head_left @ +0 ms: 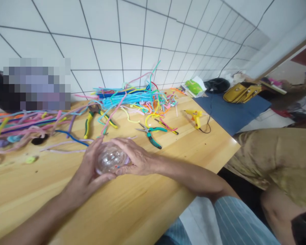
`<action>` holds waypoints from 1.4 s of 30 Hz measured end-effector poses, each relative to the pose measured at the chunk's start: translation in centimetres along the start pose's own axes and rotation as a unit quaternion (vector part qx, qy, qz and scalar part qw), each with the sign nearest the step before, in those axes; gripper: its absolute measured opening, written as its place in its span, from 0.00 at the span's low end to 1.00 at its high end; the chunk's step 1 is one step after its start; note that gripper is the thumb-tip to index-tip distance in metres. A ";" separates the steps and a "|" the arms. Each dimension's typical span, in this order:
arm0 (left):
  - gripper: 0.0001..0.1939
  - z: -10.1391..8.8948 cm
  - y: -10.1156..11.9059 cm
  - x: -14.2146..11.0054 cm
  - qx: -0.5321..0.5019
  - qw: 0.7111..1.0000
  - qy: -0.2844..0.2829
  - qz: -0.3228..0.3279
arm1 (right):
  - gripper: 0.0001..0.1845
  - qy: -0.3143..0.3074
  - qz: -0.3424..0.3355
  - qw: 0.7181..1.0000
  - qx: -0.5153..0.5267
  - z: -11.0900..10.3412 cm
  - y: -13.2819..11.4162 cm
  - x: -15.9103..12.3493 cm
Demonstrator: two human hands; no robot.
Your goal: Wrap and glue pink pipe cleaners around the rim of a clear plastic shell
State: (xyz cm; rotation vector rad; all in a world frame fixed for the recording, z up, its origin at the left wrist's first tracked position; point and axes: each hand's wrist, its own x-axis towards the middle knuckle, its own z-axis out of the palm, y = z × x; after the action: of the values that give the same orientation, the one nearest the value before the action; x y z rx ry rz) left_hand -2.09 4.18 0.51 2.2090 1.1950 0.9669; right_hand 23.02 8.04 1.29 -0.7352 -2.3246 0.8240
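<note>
Both my hands are wrapped round a clear, shiny, rounded object (111, 159), like a transparent ball or dome, above the wooden table (132, 207). My left hand (90, 170) grips its left side, the thumb along the near edge. My right hand (136, 158) closes on the right side, fingers over the far top. A bit of lilac shows by the right fingers, and tiny red and blue spots sit near the right thumb. The object's underside is hidden. Just beyond lie green-and-yellow pliers (89, 121) and teal-handled pliers (153, 134).
Pipe cleaners in many colours (127, 98) are heaped along the tiled wall (132, 56), with more at the left (28, 126). A yellow glue gun (197, 117) with a cord stands at the right. Beyond are a blue surface (226, 112) and a yellow bag (241, 92). A person (277, 160) is close at the right.
</note>
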 end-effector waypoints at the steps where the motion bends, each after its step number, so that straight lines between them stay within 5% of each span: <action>1: 0.53 0.0 0.1 0.0 0.012 1.000 0.012 0.014 | 0.57 0.009 0.002 1.000 0.001 0.0 0.0 -0.1; 7: 0.46 0.6 0.9 0.5 0.006 0.997 -0.016 0.072 | 0.54 0.047 -0.021 0.999 0.015 -0.2 -0.1 -1.0; 14: 0.51 1.5 -0.2 1.4 -0.043 0.988 -0.007 0.150 | 0.54 0.047 -0.036 0.997 -0.039 -1.0 -0.2 -1.1; 23: 0.52 2.2 -0.8 1.3 -0.066 0.984 0.004 0.164 | 0.47 0.064 -0.065 0.995 -0.049 -0.4 0.3 -1.2; 31: 0.56 1.7 0.3 1.1 -0.059 0.987 0.075 0.132 | 0.48 0.096 -0.045 0.993 -0.051 0.4 0.7 -1.8; 36: 0.43 2.0 2.4 2.1 -0.073 0.994 0.045 0.068 | 0.45 0.115 -0.015 0.993 -0.030 0.8 1.1 -2.0; 42: 0.36 3.4 3.2 2.0 -0.119 0.986 0.117 0.001 | 0.47 0.125 -0.028 0.992 -0.020 1.1 1.4 -1.7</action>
State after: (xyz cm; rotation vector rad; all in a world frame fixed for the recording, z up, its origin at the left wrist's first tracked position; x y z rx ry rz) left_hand 2.98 4.03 1.09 1.9505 1.1086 1.3261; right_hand 23.93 7.40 -0.94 -0.7414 -2.1321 0.6243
